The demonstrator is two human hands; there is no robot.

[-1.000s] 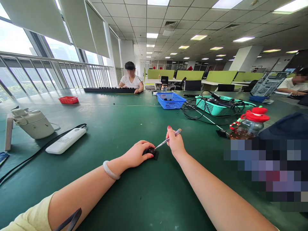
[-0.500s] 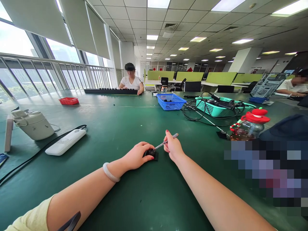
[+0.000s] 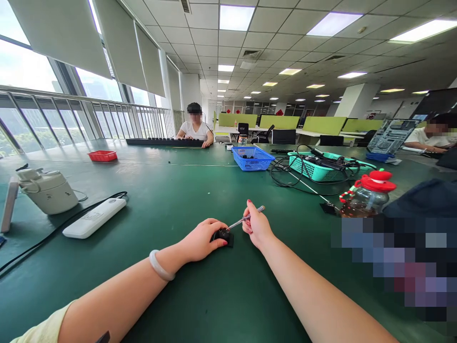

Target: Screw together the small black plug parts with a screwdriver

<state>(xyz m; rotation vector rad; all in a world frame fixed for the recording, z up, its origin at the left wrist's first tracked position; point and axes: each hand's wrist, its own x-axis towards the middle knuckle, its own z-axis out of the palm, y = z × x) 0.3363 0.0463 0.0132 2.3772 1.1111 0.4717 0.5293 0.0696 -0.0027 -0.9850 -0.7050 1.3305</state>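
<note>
On the green table (image 3: 171,195), my left hand (image 3: 205,239) is closed around a small black part (image 3: 224,234), its thumb and fingers on either side. The part has a flat black base that sticks out to the right; much of it is hidden under the fingers. My right hand (image 3: 257,226) grips a thin screwdriver-like tool (image 3: 237,223) with a clear, slim handle. The tool slants down to the left, and its tip meets the top of the black part. A pale bangle sits on my left wrist.
To the left are a white power bank (image 3: 94,218) with a black cable, a cream bottle (image 3: 50,191) and a red tray (image 3: 102,156). Further off stand a blue basket (image 3: 253,159) and a teal basket (image 3: 314,172) of cables. A red-lidded jar (image 3: 369,197) is at right; a person (image 3: 194,128) sits opposite.
The whole view has tilted up slightly, so everything sits lower in the picture. Both hands keep their grips, and the tool's tip stays on the black part.
</note>
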